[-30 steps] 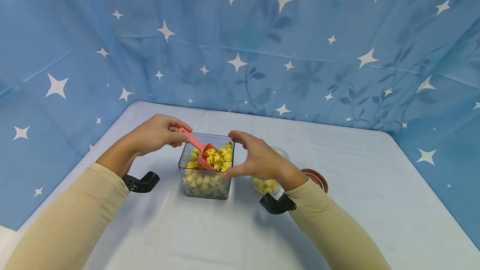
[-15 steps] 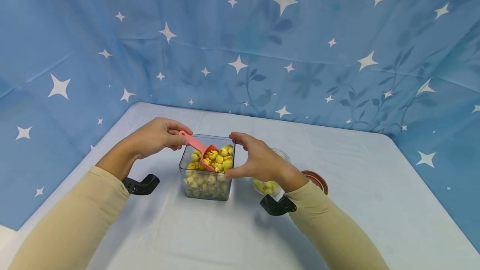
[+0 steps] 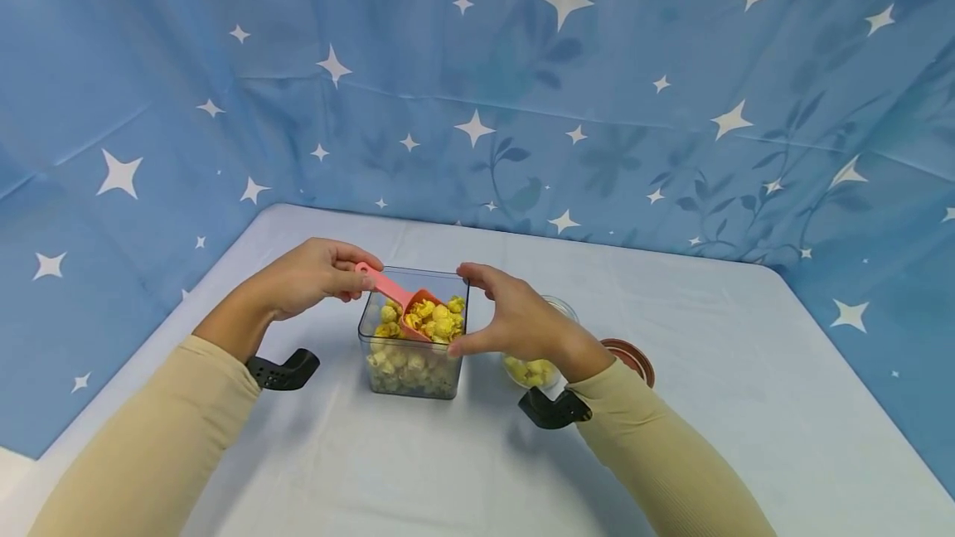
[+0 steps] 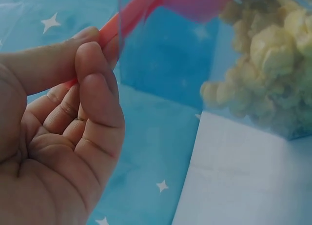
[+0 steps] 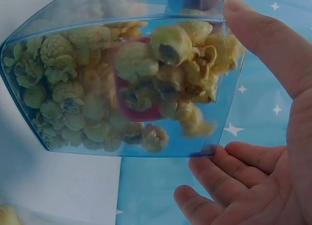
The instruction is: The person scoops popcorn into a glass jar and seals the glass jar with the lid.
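My left hand [image 3: 312,276] pinches the handle of a pink scoop [image 3: 386,286] between thumb and fingers. The scoop's bowl lies tilted among yellow popcorn [image 3: 442,321] inside a clear square container [image 3: 413,388]. Through the wall in the right wrist view, the scoop's pink bowl [image 5: 144,112] shows partly behind popcorn. My right hand [image 3: 518,317] grips the container's right side, thumb at the near corner and fingers toward the far one. In the left wrist view, thumb and index finger [image 4: 95,73] meet on the handle; the container wall [image 4: 165,83] is just beyond.
Behind the right hand, partly hidden, stands a clear round bowl [image 3: 558,305] with some popcorn [image 3: 531,371] in it. Right of it is a brown-red round lid-like disc [image 3: 634,359], partly covered by the forearm. A white cloth covers the table [image 3: 716,371]; a blue starry curtain [image 3: 448,65] hangs behind.
The left hand has lowered slightly, and the scoop's bowl has shifted a little to the right within the popcorn. Some popcorn around it has moved. The right hand keeps its hold on the container.
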Motion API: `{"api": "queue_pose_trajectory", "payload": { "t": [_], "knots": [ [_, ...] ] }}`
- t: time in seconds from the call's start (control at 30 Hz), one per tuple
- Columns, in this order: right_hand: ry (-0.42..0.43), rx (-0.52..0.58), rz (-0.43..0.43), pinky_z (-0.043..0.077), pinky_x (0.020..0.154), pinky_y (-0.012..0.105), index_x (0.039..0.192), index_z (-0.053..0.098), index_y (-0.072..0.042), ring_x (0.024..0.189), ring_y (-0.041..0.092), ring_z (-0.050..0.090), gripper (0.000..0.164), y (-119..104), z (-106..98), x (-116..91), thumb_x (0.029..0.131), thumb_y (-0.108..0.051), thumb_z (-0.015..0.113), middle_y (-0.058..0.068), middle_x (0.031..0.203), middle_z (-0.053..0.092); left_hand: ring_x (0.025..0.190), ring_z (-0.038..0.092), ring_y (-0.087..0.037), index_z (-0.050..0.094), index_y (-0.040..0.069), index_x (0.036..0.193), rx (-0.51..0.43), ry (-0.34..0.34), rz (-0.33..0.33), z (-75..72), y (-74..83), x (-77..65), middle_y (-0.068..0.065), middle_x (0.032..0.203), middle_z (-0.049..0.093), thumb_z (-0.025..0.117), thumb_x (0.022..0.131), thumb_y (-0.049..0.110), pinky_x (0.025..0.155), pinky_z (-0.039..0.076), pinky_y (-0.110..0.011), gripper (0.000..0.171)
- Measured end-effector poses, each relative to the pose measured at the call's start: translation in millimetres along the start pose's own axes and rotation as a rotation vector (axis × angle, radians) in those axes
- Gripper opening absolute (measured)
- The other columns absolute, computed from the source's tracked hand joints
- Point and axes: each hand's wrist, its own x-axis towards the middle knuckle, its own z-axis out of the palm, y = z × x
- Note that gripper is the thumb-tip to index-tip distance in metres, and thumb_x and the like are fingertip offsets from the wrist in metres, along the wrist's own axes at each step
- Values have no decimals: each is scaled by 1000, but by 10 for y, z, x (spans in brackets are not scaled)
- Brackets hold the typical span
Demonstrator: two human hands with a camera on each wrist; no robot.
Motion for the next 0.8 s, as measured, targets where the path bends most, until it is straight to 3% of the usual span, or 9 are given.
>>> {"api": "queue_pose_trajectory", "payload": {
  "t": [0.33,0.8],
  "knots": [
    [0,-3,0,35,112,45,153,35,-6,139,27,40,102,0,4,8,74,-38,90,9,154,41,83,56,-20,49,-9,139,-94,58,-4,-62,-96,-30,-7,92,65,61,101,12,78,51,-30,45],
    [-7,-7,3,34,112,46,153,34,-5,140,27,40,101,10,4,21,75,-38,89,11,154,40,80,56,-16,47,-13,137,-151,85,10,-90,-164,-85,-6,93,67,61,100,7,76,51,-27,45]
  ]
}}
